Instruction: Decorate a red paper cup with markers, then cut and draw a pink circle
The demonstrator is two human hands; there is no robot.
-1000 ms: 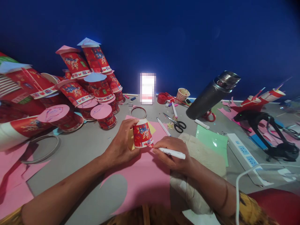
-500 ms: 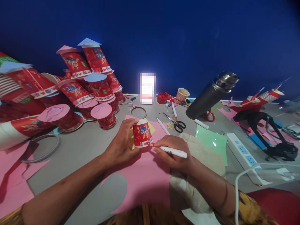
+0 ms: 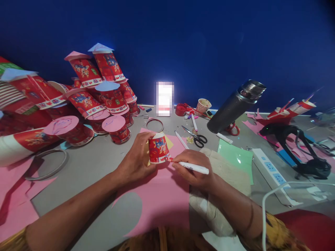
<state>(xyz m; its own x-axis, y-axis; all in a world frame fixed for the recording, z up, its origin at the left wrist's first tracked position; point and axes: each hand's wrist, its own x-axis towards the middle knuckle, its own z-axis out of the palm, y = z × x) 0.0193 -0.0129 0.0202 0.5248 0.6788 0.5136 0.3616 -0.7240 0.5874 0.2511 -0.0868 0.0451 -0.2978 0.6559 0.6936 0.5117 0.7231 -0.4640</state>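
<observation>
My left hand [image 3: 140, 153] is closed around the left side of a red patterned paper cup [image 3: 158, 149], which is upside down with its white rim band low. In my right hand [image 3: 195, 165] is a white marker pen [image 3: 195, 168], gripped like a pencil. Its red tip meets or nearly touches the cup's rim band at the lower right, where red marks show. Beneath both hands lies a pink paper sheet [image 3: 164, 198] with a round cut-out at its left. A second marker [image 3: 181, 138] and black scissors [image 3: 197, 137] rest just beyond my right hand.
Stacked red cups [image 3: 110, 99] with paper tops rise at the left. A black flask [image 3: 230, 108], a green sheet [image 3: 235, 157], a cloth [image 3: 222, 209], a power strip [image 3: 270, 174] and a black headset strap [image 3: 298, 146] occupy the right. A tape ring [image 3: 48, 167] lies left.
The marker's tip has shifted very slightly right along the cup's rim band. Both hands keep their hold, and the view has moved a little.
</observation>
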